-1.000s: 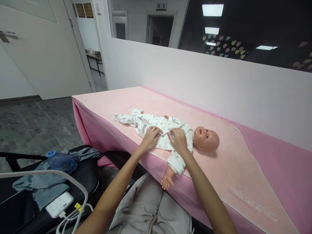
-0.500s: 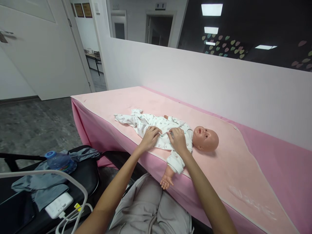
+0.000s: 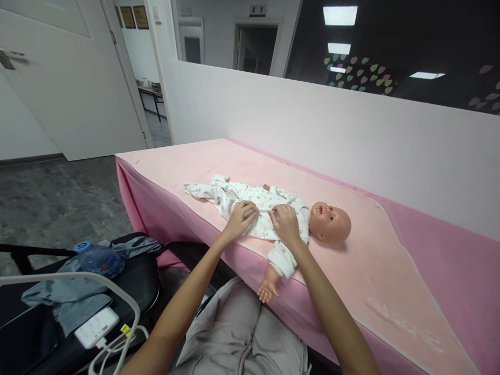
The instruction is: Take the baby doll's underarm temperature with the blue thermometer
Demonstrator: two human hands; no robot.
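A baby doll (image 3: 331,223) lies on its back on the pink-covered table, its head toward the right. It wears a white patterned romper (image 3: 265,229) with long sleeves and legs. My left hand (image 3: 241,219) pinches the romper's front edge near the doll's belly. Closer to the chest, my right hand (image 3: 286,221) is closed on the same edge, and the cloth is drawn straight between the two hands. The fingertips are partly hidden. One doll arm (image 3: 269,285) hangs over the table's near edge, below my right wrist.
A pale pink mat (image 3: 375,271) covers the table beside a white wall with a dark window. At the lower left a black chair (image 3: 142,276) holds a water bottle (image 3: 99,259), grey cloth and a white power bank (image 3: 97,327) with cables. A door (image 3: 74,78) stands behind.
My two hands stay at the romper's front. The edge between them, slack and curved before, is now pulled straighter. The doll has not moved.
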